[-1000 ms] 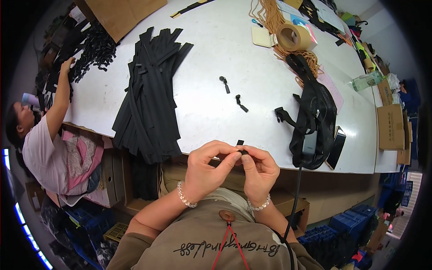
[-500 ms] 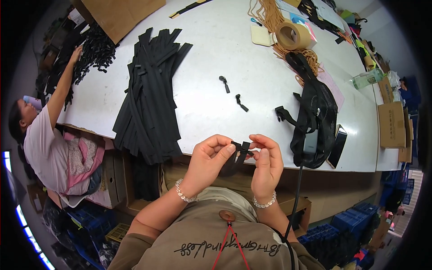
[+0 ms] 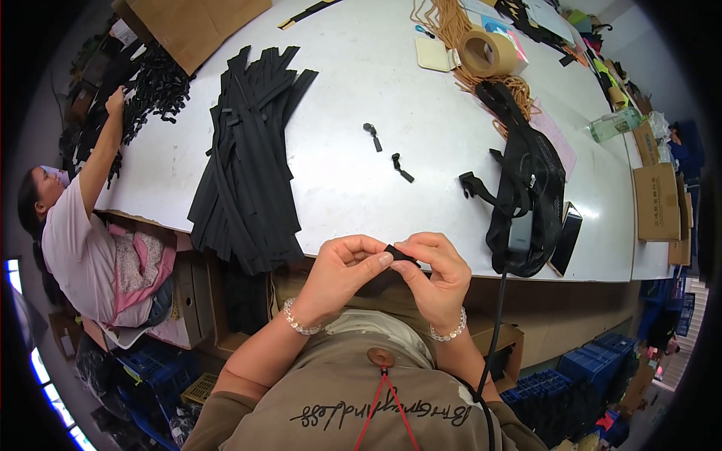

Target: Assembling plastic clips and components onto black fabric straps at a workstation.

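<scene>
A short piece of black strap is pinched between my two hands, just in front of the table's near edge. My left hand has thumb and forefinger closed on its left end. From the other side, my right hand grips it with bent fingers and thumb. The fingers cover most of the strap and any fitting on it. Beyond my hands, two small black pieces, a farther one and a nearer one, lie on the white table. Each has a knobby end and a flat tab.
Black straps are heaped left of my hands. A black mesh bag and a phone lie to the right, with brown tape and tan cord behind. At far left, a co-worker reaches toward small black parts.
My right fingers have closed in against my left, covering the strap that showed as a hanging loop. The co-worker's hand has drawn back slightly from the heap of small parts.
</scene>
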`<action>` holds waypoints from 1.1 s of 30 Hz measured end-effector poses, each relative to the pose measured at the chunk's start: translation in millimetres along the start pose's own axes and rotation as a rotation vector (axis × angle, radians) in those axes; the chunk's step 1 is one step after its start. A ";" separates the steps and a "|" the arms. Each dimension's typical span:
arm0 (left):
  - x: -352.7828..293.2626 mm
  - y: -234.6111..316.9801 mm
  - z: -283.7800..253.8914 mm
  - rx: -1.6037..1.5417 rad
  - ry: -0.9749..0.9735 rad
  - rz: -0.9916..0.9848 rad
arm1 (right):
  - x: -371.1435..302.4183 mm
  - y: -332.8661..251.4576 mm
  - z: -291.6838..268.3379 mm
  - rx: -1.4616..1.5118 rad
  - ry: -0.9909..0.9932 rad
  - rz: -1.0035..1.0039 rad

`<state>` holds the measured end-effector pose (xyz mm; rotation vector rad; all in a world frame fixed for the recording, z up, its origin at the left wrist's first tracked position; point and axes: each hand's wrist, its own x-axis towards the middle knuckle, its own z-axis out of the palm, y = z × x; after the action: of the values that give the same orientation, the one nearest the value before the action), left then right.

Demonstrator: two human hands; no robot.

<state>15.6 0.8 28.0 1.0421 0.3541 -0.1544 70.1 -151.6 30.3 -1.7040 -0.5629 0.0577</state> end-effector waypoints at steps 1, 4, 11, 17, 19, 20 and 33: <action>-0.6 1.0 -0.9 0.012 -0.006 -0.035 | -1.9 2.2 0.0 0.036 0.009 0.028; -1.8 0.9 -4.5 0.040 -0.035 -0.055 | -7.5 6.2 1.0 0.105 0.029 0.079; -3.0 -6.0 0.9 -0.035 -0.014 0.032 | -13.1 5.4 12.2 0.311 0.140 0.140; -2.4 -9.0 5.2 -0.047 0.006 0.074 | -18.4 12.4 19.9 0.374 0.244 0.144; -2.3 -10.0 4.8 -0.056 0.014 0.073 | -16.3 10.9 18.4 0.337 0.214 0.130; -3.0 -8.5 4.3 -0.056 0.015 0.073 | -14.4 9.3 16.7 0.300 0.184 0.115; -18.8 6.4 6.4 0.176 -0.012 0.053 | -11.4 -5.3 -4.8 -0.004 0.015 -0.078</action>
<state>1.3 -2.4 42.9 1.2230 0.3054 -0.1467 60.0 -159.9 33.3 -1.6834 -0.6177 -0.0123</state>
